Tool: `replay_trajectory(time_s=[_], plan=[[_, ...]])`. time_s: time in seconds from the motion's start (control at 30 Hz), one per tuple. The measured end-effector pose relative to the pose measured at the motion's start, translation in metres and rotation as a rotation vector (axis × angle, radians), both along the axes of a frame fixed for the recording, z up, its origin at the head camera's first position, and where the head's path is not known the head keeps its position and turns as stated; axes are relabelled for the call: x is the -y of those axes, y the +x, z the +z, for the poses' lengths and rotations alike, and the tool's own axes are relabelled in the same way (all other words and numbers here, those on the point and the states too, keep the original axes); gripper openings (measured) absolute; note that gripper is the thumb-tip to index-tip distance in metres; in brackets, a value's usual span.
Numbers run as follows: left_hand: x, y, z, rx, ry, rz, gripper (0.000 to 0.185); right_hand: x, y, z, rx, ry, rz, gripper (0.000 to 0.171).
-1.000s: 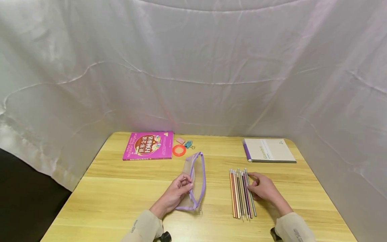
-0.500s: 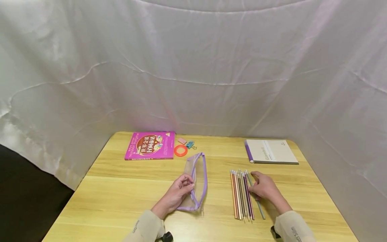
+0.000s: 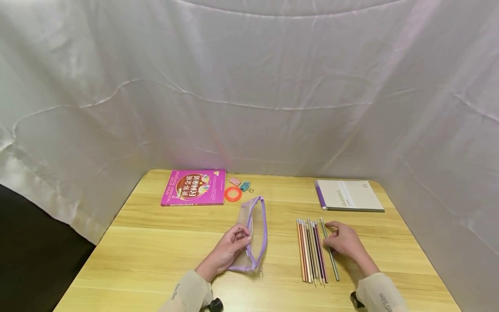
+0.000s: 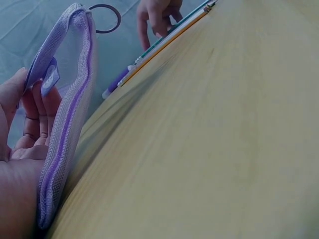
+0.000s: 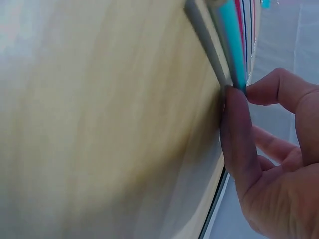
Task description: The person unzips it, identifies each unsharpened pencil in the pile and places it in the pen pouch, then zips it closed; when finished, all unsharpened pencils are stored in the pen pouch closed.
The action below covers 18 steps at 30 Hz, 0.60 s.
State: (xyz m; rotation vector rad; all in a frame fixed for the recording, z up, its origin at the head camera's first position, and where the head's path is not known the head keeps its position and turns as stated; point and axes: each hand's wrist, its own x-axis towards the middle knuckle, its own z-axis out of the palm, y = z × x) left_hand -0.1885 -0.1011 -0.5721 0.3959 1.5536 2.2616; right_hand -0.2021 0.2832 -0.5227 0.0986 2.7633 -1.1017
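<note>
My left hand pinches the near side of a see-through mesh pencil case with purple edging, holding its mouth apart. In the left wrist view the case's zip edge runs past the palm, with a metal ring at its top. On the table, right of the case, several pencils lie side by side in a row. Just to their right my right hand has a teal pencil between thumb and finger. The right wrist view shows this pencil pinched at the fingertips, its shadow beside it.
A pink book lies at the back left. Beside it are an orange tape ring, a pink eraser and a teal binder clip. A notebook lies at the back right. Grey cloth hangs around the table.
The teal pencil has come away from the right end of the row, swinging out to the right, and now lies apart from it in my right hand. The left hand and case stay put.
</note>
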Motion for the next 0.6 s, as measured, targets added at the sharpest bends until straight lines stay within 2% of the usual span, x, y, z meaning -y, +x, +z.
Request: replay_trajectory(time_s=[0.23, 0.4, 0.6], plan=[[0.000, -0.001, 0.001, -0.006, 0.002, -0.001, 0.017, -0.002, 0.004, 0.004, 0.000, -0.134, -0.022, 0.069], [0.000, 0.000, 0.001, -0.007, -0.002, 0.000, 0.017, 0.001, 0.005, 0.018, 0.009, -0.278, -0.038, 0.075], [0.000, 0.001, 0.000, -0.005, -0.006, 0.003, 0.017, 0.012, 0.002, 0.030, -0.029, -0.375, -0.040, 0.081]])
